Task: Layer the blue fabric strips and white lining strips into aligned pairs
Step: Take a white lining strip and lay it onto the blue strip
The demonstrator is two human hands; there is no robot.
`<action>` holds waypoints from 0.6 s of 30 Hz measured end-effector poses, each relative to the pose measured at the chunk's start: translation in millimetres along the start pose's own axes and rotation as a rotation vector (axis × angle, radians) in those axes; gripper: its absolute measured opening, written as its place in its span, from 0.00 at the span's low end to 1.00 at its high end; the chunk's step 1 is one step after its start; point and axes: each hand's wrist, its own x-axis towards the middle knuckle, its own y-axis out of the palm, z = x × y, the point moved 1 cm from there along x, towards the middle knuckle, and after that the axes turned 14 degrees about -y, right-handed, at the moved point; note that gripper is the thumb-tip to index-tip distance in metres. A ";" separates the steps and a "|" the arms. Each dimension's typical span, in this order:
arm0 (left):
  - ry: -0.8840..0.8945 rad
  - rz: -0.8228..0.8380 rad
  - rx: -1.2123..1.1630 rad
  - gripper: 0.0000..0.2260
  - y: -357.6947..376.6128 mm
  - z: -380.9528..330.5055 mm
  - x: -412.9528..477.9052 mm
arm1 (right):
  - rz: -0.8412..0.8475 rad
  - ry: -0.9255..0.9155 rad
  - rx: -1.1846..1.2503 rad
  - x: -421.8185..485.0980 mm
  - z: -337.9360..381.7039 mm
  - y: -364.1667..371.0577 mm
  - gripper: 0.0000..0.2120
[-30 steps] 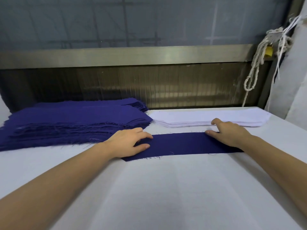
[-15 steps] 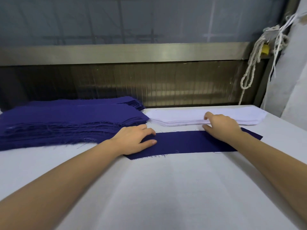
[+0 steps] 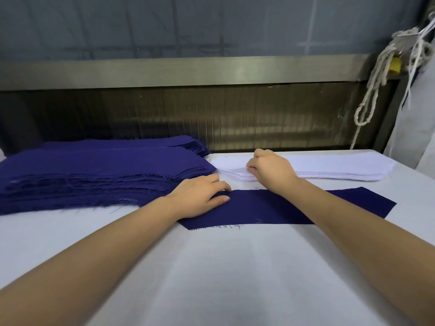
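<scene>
Two hands, one loose blue strip and three stacks are counted on the table [image 3: 223, 274]. Two of the stacks are blue: a thick front blue stack [image 3: 94, 177] at the left, and a rear blue stack [image 3: 146, 145] just behind it. The third is the white lining stack [image 3: 334, 168], laid along the far edge at the right. The number of strips in any stack cannot be counted.

The single blue strip [image 3: 287, 208] is laid flat near the middle of the table, just in front of the white lining stack and apart from it. Its left short edge is frayed, and its right end is cut at a slant.

The left hand [image 3: 200, 200] is rested flat on the left end of that strip, fingers stretched and relaxed, nothing gripped. The right hand [image 3: 270, 171] is set at the left near edge of the white lining stack, its fingers curled and pinched into the top layers; how many layers are taken cannot be told.

A broad bare stretch of table is left between the strip and the near edge. A rope [image 3: 370, 95] is hung at the far right.
</scene>
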 end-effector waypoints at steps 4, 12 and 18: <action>-0.007 -0.013 -0.005 0.15 0.0 -0.3 0.6 | -0.082 0.076 0.135 3.9 -0.6 -0.2 0.08; -0.234 -0.116 -0.264 0.18 -12.8 -13.8 22.0 | -0.286 0.228 0.507 1.5 -7.0 -3.5 0.08; -0.328 -0.082 -0.507 0.26 -16.9 -25.1 44.6 | -0.372 0.181 0.453 0.0 -3.5 -3.5 0.07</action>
